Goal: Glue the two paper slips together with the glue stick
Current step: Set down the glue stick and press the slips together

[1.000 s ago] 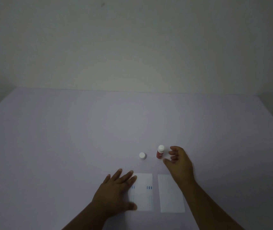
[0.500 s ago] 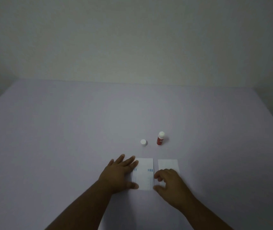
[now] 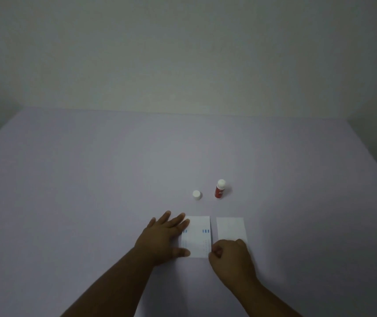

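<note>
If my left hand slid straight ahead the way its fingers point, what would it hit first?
Probably the small white cap: the left hand points up and slightly right toward it, though it might pass just beside it.

single head view, high and forward-down over the table (image 3: 91, 179), hands at near edge

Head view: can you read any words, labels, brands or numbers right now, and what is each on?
Nothing can be quoted; all print is too blurred or small.
Red glue stick with white top: pale marking on the red body, unreadable.
Left white paper slip: blue marks and faint rows of print, unreadable.
Right white paper slip: no print visible.
Small white cap: no marking visible.
</note>
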Demonstrator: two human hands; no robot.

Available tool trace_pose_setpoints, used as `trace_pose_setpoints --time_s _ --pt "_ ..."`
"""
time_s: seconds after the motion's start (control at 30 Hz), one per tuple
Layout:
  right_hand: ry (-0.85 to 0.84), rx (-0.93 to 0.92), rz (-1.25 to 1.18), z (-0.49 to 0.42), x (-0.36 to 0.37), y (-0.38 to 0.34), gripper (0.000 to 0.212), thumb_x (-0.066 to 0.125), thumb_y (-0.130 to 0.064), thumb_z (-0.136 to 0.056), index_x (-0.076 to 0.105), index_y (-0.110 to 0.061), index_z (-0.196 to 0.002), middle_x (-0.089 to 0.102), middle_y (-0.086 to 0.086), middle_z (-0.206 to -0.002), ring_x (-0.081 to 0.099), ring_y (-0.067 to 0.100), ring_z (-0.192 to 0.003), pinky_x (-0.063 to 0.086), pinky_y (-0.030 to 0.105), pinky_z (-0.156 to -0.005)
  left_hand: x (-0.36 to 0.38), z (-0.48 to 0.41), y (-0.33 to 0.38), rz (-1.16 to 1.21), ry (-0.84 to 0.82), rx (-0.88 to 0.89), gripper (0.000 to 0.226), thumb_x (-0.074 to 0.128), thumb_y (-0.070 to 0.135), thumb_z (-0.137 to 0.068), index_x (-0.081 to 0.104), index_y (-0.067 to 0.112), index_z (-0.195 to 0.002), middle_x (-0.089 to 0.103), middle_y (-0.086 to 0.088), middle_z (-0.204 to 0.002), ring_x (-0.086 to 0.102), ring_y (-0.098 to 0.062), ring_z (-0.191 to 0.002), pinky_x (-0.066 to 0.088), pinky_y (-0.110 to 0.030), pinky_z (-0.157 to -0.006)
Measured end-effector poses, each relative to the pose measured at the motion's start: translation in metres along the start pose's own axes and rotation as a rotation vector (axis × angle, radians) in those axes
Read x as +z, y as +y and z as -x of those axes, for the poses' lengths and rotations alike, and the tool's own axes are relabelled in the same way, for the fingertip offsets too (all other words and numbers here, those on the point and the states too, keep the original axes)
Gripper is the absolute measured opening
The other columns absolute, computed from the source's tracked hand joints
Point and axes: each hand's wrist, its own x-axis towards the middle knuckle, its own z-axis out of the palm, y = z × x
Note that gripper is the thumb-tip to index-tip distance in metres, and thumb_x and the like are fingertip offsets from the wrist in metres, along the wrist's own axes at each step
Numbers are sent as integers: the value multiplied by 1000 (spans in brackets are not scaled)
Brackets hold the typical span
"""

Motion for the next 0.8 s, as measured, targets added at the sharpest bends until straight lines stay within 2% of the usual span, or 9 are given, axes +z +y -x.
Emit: trace_pose_setpoints --time_s 0.37,0.47,0.53,0.57,0.6,0.67,0.73,0.8 --pt "-51 89 -95 1 -7 -5 20 54 -24 -82 72 -14 -81 72 9 -87 60 25 -90 52 34 -78 -13 3 4 53 -79 -6 89 37 79 -77 0 40 -148 -7 16 -159 -15 -18 -146 -7 -49 -116" --pt "-70 109 -119 0 -12 -6 19 55 -21 -82 69 -13 -72 71 13 -83 61 29 -87 51 32 -74 -22 7 13 276 -10 -27 73 46 64 -86 14 41 -148 3 14 -160 -7 -17 -147 -5 -49 -117" --pt "-77 110 -136 0 -15 -6 23 55 -19 -82 62 -19 -59 71 15 -80 62 30 -84 49 33 -73 -27 12 18 557 143 -69 62 58 48 -88 31 39 -143 16 16 -157 7 -12 -146 3 -42 -118" --pt "-72 111 -142 -1 -16 -6 23 55 -18 -81 62 -18 -59 71 15 -81 62 31 -84 49 33 -72 -28 16 21 701 229 -105 57 63 39 -88 40 37 -140 25 15 -153 18 -10 -143 11 -37 -118" --pt "-62 111 -149 -1 -19 -6 20 56 -17 -81 66 -15 -63 72 15 -82 62 30 -83 49 33 -72 -29 19 24 841 298 -152 51 65 32 -87 48 34 -135 36 13 -149 30 -10 -138 21 -33 -116" --pt "-41 105 -186 -1 -23 -5 17 57 -15 -80 69 -9 -68 73 13 -81 63 29 -80 49 33 -71 -27 26 31 1079 356 -269 40 67 22 -86 60 27 -125 57 6 -132 52 -10 -118 39 -27 -101" --pt "-34 90 -221 1 -27 -6 18 58 -13 -79 67 -12 -63 72 12 -78 63 26 -75 48 32 -67 -23 30 39 1213 317 -381 31 68 21 -86 67 20 -117 69 1 -110 62 -11 -93 48 -23 -81" --pt "-34 71 -242 2 -31 -7 23 60 -12 -79 64 -16 -57 71 11 -74 63 23 -70 45 29 -62 -18 32 47 1299 233 -432 24 68 20 -86 71 16 -109 73 -2 -91 62 -14 -76 50 -21 -66"
